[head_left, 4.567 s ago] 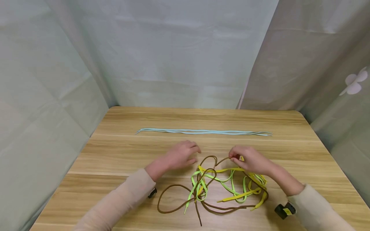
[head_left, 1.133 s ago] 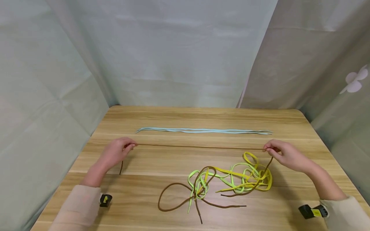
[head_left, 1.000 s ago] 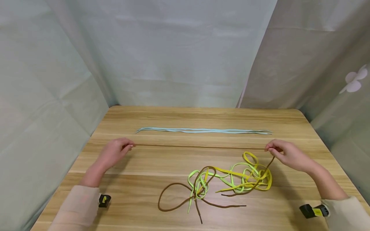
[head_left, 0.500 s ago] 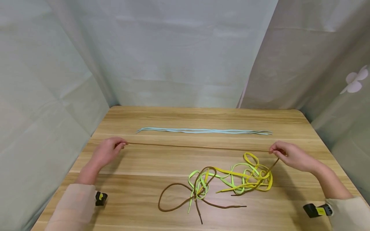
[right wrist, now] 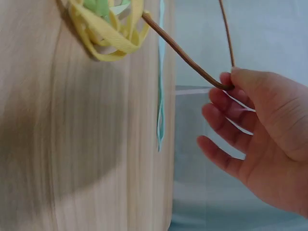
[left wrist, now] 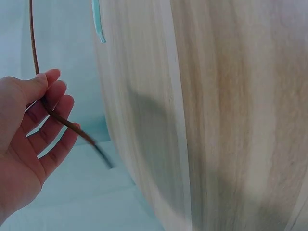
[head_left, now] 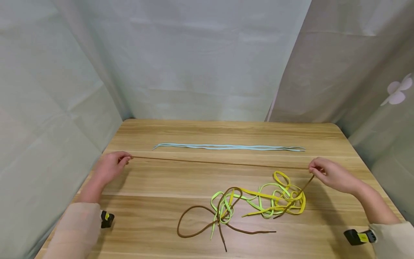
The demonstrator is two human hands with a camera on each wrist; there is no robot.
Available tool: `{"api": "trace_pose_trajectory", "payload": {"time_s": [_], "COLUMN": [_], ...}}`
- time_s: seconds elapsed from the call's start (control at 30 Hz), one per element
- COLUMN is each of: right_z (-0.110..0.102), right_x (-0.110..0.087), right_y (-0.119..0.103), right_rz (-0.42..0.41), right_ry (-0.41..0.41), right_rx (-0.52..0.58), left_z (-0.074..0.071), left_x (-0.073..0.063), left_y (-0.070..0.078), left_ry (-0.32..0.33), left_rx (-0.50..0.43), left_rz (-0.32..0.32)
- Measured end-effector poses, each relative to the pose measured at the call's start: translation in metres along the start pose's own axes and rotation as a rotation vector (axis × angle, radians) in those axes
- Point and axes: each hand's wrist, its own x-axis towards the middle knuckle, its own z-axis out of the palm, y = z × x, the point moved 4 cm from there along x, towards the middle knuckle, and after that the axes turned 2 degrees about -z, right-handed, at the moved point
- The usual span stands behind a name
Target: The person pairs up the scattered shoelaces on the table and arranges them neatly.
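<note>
A brown shoelace (head_left: 207, 162) runs taut between my hands above the table. My left hand (head_left: 111, 167) pinches it between thumb and forefinger close to one end; in the left wrist view a short tail (left wrist: 72, 126) with a dark tip hangs past the fingers. My right hand (head_left: 334, 175) pinches the same lace, and its loose end (right wrist: 183, 55) slants down across the yellow laces. Below, on the table, lies a tangle of yellow laces (head_left: 270, 196), bright green laces (head_left: 255, 205) and a second brown shoelace (head_left: 194, 235) in loops.
Two light blue shoelaces (head_left: 226, 146) lie stretched side by side along the back of the wooden table (head_left: 155, 226). Pale cloth sheets (head_left: 194, 64) hang behind and on both sides of it.
Earlier the brown shoelace lay partly in the tangle. Both hands have since taken hold of it and spread apart, the left hand farther left, the right farther right, drawing its loose end across the yellow laces.
</note>
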Motion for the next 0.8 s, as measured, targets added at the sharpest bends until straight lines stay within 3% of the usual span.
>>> {"api": "trace_pose_trajectory", "payload": {"time_s": [0.27,0.47,0.6,0.8], "right_z": [-0.002,-0.002,-0.002,-0.004], "right_x": [-0.001,-0.005,-0.009,-0.014], "right_y": [0.004,0.015,0.022,0.034], "right_rz": [-0.064,-0.107,-0.093,-0.034], "right_ry": [0.112,0.161,0.171,0.16], "right_rx": [-0.168,-0.221,-0.231,-0.224], "left_z": [-0.008,-0.01,-0.011,-0.01], "left_x": [0.002,0.003,0.004,0.005], "left_y": [-0.005,-0.011,-0.017,-0.025], "left_ry": [0.013,0.031,0.052,0.032], "left_rx": [-0.001,0.004,0.005,0.021], "left_rz": [-0.016,-0.037,-0.052,-0.069]}}
